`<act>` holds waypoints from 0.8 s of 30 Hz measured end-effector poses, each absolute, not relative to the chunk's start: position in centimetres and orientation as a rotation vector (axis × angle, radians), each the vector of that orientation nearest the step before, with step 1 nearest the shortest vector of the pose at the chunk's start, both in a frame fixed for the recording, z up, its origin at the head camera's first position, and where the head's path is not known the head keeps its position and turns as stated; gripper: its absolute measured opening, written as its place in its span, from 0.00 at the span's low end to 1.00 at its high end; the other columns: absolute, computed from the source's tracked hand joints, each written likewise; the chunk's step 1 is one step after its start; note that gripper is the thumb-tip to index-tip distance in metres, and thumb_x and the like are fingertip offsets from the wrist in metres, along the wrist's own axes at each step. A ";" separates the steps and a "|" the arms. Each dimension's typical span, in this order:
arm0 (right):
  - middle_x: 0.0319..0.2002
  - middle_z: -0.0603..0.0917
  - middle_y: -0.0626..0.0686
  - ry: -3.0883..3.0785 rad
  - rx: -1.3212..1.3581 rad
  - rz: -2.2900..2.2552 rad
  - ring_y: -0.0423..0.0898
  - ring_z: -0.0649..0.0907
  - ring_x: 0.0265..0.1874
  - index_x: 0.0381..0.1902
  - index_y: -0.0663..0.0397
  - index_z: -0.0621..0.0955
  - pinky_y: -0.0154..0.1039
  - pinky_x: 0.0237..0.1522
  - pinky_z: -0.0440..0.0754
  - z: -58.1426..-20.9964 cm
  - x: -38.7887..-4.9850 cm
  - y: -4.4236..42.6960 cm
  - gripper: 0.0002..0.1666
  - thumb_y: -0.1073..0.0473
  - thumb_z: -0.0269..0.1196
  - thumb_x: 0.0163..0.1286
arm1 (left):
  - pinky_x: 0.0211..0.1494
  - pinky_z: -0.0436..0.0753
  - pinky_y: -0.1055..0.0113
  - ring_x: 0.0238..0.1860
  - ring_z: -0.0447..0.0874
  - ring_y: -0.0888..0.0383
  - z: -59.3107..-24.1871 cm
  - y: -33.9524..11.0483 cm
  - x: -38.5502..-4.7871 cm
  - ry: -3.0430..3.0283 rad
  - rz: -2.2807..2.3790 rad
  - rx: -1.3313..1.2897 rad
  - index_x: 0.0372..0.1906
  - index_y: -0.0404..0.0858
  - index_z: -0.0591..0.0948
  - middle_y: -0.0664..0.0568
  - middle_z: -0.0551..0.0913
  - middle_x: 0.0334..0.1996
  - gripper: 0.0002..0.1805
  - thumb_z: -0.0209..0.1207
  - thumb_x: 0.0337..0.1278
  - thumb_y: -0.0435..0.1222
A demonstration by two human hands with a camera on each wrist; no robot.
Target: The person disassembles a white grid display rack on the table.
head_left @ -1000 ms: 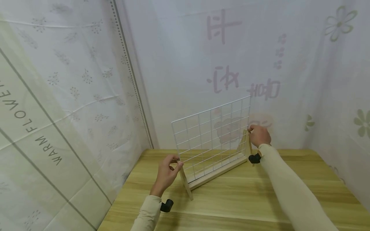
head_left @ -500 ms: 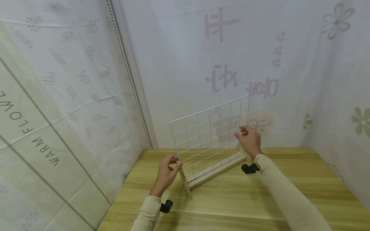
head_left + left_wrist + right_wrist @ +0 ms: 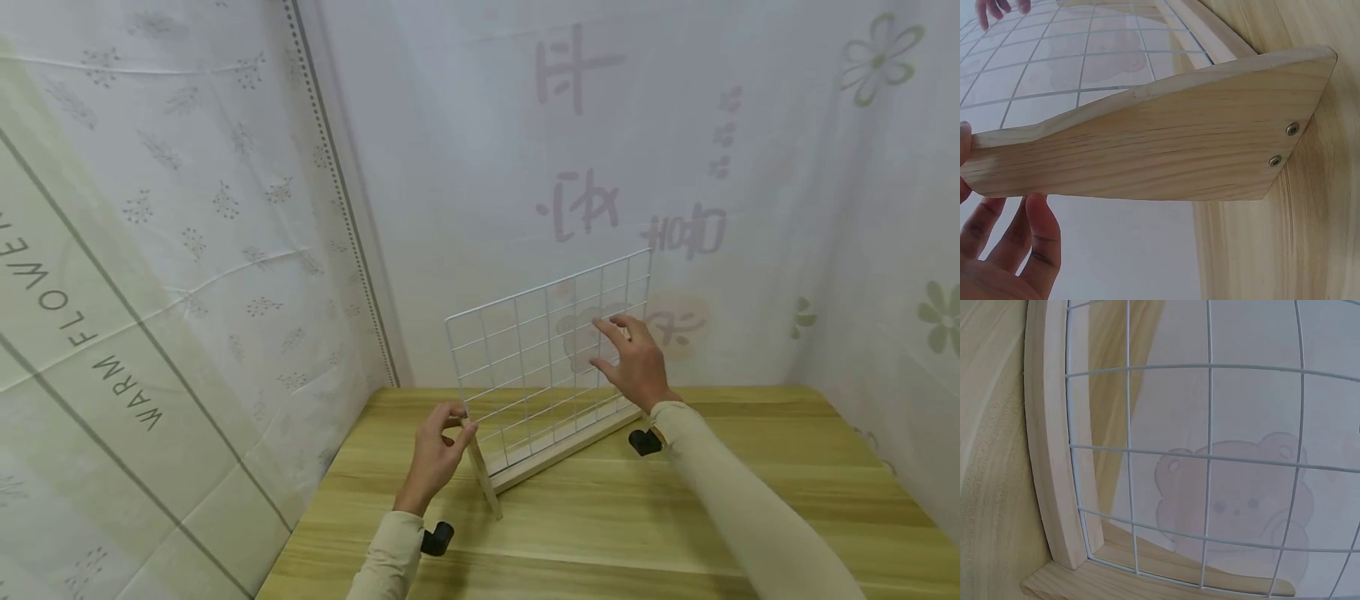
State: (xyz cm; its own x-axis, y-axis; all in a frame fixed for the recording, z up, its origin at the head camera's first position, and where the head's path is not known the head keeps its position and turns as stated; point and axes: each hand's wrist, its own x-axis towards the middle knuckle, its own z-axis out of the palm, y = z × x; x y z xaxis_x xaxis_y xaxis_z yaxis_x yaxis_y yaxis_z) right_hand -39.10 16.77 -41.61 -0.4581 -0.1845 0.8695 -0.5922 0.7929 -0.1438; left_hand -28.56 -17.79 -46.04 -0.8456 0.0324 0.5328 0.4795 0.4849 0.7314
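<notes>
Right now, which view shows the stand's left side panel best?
Left wrist: it shows the left side panel broadside, with two metal fasteners near its base. Head shows it as a narrow strip, its top in the left hand. Right wrist misses it and shows the right side panel instead.

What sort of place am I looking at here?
Probably a curtained-off work corner indoors: printed curtains hang behind and beside a wood-grain table, and a wire rack stands on it.
</notes>
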 end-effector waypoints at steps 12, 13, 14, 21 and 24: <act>0.48 0.87 0.60 -2.051 0.559 0.629 0.61 0.84 0.48 0.62 0.48 0.81 0.58 0.45 0.84 -41.2 -39.6 16.0 0.41 0.57 0.82 0.48 | 0.35 0.79 0.72 0.50 0.87 0.44 -46.2 -17.7 -28.5 -2.302 -1.336 -0.413 0.45 0.46 0.80 0.50 0.84 0.47 0.09 0.67 0.62 0.36; 0.47 0.88 0.60 -2.049 0.556 0.625 0.60 0.85 0.46 0.62 0.48 0.81 0.57 0.43 0.84 -41.2 -39.6 15.9 0.41 0.56 0.82 0.47 | 0.35 0.79 0.72 0.50 0.87 0.44 -46.3 -17.7 -28.5 -2.305 -1.335 -0.415 0.46 0.46 0.80 0.49 0.84 0.47 0.10 0.67 0.62 0.36; 0.45 0.89 0.59 -2.048 0.554 0.621 0.60 0.86 0.44 0.62 0.48 0.81 0.56 0.40 0.84 -41.2 -39.6 15.8 0.41 0.56 0.82 0.47 | 0.35 0.79 0.72 0.50 0.87 0.44 -46.3 -17.7 -28.5 -2.309 -1.332 -0.418 0.46 0.46 0.80 0.49 0.84 0.47 0.10 0.66 0.63 0.36; 0.39 0.90 0.56 -2.043 0.521 0.573 0.54 0.84 0.26 0.63 0.47 0.80 0.49 0.25 0.78 -41.4 -39.9 15.3 0.42 0.53 0.82 0.47 | 0.36 0.80 0.71 0.50 0.87 0.45 -46.4 -17.8 -28.5 -2.318 -1.304 -0.429 0.48 0.44 0.79 0.49 0.84 0.49 0.10 0.65 0.65 0.39; 0.36 0.91 0.55 -2.044 0.511 0.599 0.44 0.72 0.15 0.63 0.47 0.80 0.41 0.21 0.67 -41.5 -39.9 15.2 0.43 0.53 0.82 0.47 | 0.36 0.80 0.71 0.51 0.87 0.45 -46.3 -17.8 -28.5 -2.319 -1.305 -0.427 0.48 0.44 0.79 0.48 0.84 0.50 0.10 0.64 0.66 0.39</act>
